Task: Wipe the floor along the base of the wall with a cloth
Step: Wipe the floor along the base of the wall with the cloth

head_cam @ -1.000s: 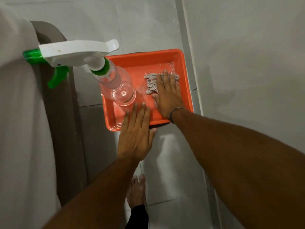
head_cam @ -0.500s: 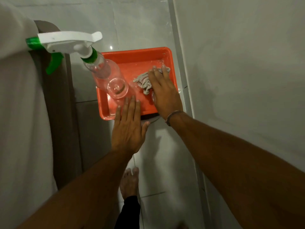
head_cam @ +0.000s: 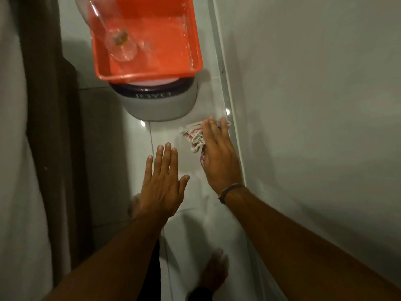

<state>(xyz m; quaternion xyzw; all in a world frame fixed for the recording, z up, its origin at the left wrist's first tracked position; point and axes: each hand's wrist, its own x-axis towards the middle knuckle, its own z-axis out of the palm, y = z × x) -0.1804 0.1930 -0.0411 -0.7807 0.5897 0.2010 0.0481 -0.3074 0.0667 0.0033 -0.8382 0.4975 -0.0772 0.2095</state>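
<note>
A crumpled whitish cloth [head_cam: 194,135] with red stripes lies on the glossy white floor tiles [head_cam: 173,231], right against the base of the grey wall [head_cam: 314,105]. My right hand [head_cam: 219,157] presses flat on the cloth, fingers stretched toward the skirting strip [head_cam: 233,131]. My left hand [head_cam: 162,183] hovers flat and spread over the floor to the left of it, holding nothing. The part of the cloth under my right palm is hidden.
An orange tray [head_cam: 149,68] rests on a grey bucket-like container [head_cam: 160,105] just ahead. A clear spray bottle [head_cam: 112,33] overlaps the tray's left side. A dark brown curtain or panel [head_cam: 47,127] runs along the left. My bare feet [head_cam: 213,272] stand on the tiles below.
My right hand has taken the cloth out of the orange tray and brought it down onto the floor by the wall. My view has dropped lower; the left hand followed.
</note>
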